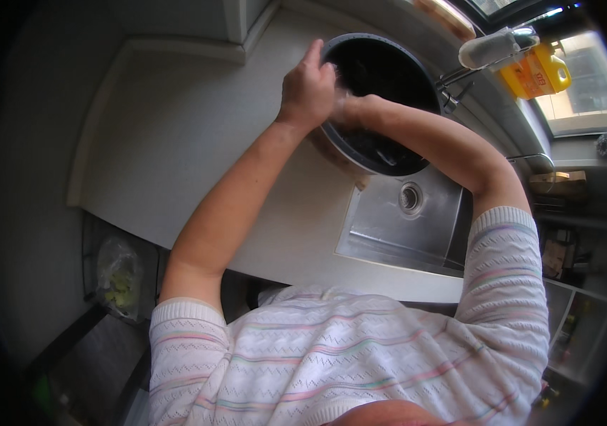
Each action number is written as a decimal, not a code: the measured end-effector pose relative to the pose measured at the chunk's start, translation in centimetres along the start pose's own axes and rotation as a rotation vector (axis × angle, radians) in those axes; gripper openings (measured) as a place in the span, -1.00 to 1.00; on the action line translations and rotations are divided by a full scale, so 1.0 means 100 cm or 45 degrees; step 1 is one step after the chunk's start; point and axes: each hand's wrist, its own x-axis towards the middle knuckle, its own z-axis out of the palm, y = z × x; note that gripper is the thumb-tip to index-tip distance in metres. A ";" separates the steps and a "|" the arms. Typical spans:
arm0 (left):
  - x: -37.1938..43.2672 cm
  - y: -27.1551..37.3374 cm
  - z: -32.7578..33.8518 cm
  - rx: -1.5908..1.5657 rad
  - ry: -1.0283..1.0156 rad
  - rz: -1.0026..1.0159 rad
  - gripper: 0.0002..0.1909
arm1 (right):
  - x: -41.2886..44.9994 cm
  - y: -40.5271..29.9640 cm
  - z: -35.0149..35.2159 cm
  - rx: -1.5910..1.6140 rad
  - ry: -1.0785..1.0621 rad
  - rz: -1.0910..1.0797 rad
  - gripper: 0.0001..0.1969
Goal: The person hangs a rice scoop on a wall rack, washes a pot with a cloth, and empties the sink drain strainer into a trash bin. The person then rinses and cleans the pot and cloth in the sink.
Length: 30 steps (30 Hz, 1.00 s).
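Observation:
A large round pot (388,74) with a black interior and a pale rim is tilted over the back of the stainless-steel sink (383,231) and the counter beside it. My left hand (308,93) grips its left rim, with one finger stretched along the edge. Inside the pot's left wall is my right hand (354,111), blurred and partly hidden by the left. Whether its fingers hold anything cannot be made out. Bright reflections show low in the dark interior. The sink's drain strainer (410,198) lies in front of the pot.
A chrome faucet (450,101) rises right of the pot. Behind it stand a yellow jug (535,74) and a whitish cylindrical item (490,49) by the window. The pale counter (175,133) extends left. Below it hangs a plastic bag (118,277) with something green inside.

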 end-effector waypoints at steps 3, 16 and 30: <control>0.001 -0.002 -0.001 0.052 0.008 -0.010 -0.54 | 0.013 0.004 -0.030 -0.089 -0.049 0.542 -0.72; 0.002 0.003 0.000 0.085 -0.052 0.025 -0.42 | -0.064 0.075 0.068 0.298 -0.495 0.591 -0.80; 0.006 0.009 0.000 0.034 -0.113 -0.068 -0.54 | -0.037 0.047 -0.025 1.943 1.715 1.362 -0.82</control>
